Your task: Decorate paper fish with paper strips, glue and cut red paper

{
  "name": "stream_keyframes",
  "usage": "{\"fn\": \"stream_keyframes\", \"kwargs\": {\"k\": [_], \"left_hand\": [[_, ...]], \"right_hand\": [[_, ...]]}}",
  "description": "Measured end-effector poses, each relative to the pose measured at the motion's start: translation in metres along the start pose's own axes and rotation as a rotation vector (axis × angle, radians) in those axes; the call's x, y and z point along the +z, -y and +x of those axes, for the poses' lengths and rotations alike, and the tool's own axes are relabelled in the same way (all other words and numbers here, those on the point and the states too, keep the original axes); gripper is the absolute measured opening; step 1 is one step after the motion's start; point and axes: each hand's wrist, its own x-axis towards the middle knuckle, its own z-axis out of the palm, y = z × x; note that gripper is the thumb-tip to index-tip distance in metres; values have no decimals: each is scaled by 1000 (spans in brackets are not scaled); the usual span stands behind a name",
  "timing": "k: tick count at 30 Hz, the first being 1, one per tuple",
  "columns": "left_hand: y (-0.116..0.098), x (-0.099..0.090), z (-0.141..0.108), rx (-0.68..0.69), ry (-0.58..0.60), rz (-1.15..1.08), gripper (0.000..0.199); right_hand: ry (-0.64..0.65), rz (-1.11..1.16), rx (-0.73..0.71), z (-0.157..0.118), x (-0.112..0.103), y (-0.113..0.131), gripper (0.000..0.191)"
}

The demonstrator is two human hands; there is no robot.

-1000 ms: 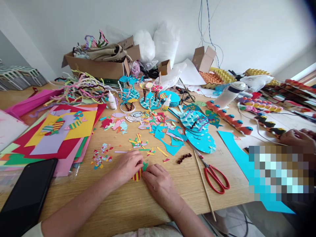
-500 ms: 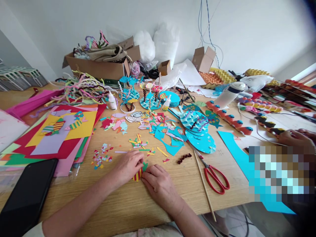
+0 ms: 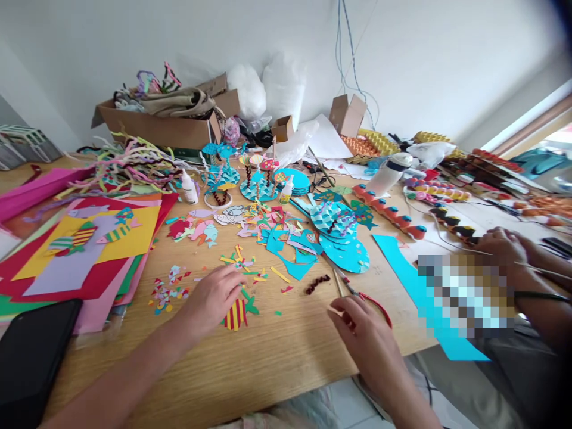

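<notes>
A red-and-yellow striped paper fish (image 3: 235, 315) lies on the table with green paper pieces (image 3: 250, 301) at its tail end. My left hand (image 3: 217, 293) rests at the upper left of this fish, fingers loosely stretched out, with nothing seen in them. Over to the right, my right hand (image 3: 364, 333) is above the red-handled scissors (image 3: 378, 305), thumb and fingers apart, covering much of them. A wooden stick (image 3: 338, 285) pokes out beyond its fingers, mostly hidden. A dark brown twisted pipe cleaner (image 3: 317, 284) lies between my hands.
Small paper scraps (image 3: 170, 292) and blue offcuts (image 3: 288, 253) spread over the middle. Coloured sheets (image 3: 138, 235) and a phone (image 3: 40, 351) lie left. Glue bottles (image 3: 189, 189) and blue fish decorations (image 3: 259, 186) stand behind. A co-worker's hands (image 3: 504, 250) are at right.
My right hand has left the striped fish and moved right to the scissors. My left hand has shifted slightly off the fish, so more of it shows. The view has turned slightly right.
</notes>
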Motion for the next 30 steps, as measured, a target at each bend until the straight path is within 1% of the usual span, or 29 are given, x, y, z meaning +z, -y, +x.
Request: {"fn": "stream_keyframes", "kwargs": {"k": [2, 3, 5, 7, 11, 14, 16, 18, 20, 22, 24, 26, 27, 28, 29, 30], "left_hand": [[-1, -3, -6, 91, -69, 13, 24], [-1, -3, -9, 130, -86, 26, 27], [-1, 1, -18, 190, -47, 35, 34], [0, 7, -26, 241, -30, 53, 40], [3, 16, -41, 268, -34, 159, 44], [5, 22, -51, 290, -29, 234, 46], [7, 28, -57, 287, -42, 265, 48], [8, 34, -62, 277, -58, 293, 51], [9, 40, -66, 278, -68, 327, 53], [9, 43, -67, 271, -52, 359, 53], [7, 44, -68, 250, -27, 377, 52], [5, 43, -69, 230, 5, 383, 51], [4, 43, -69, 223, 15, 384, 51], [3, 42, -70, 213, 22, 383, 50], [2, 42, -70, 203, 26, 379, 50], [1, 42, -70, 191, 32, 372, 50]], "right_hand": [[57, -175, 165, -3, -8, -20, 9], [95, -239, 221, -4, -10, -27, 8], [157, -311, 294, -5, -9, -33, 9], [188, -341, 331, -3, -7, -31, 10], [248, -374, 370, 7, -5, -24, 18], [283, -382, 412, 9, -7, -28, 21], [255, -374, 419, 3, -12, -34, 22], [174, -324, 400, -6, -22, -39, 21], [76, -225, 398, -16, -36, -37, 15], [-15, -109, 398, -22, -50, -28, 14], [-111, 39, 354, -24, -58, -13, 17], [-233, 241, 254, -19, -57, 7, 18], [-264, 343, 174, -14, -53, 17, 19], [-263, 420, 81, -9, -47, 27, 17], [-222, 484, -21, -2, -40, 36, 14], [-157, 545, -98, 5, -31, 45, 13]]}}
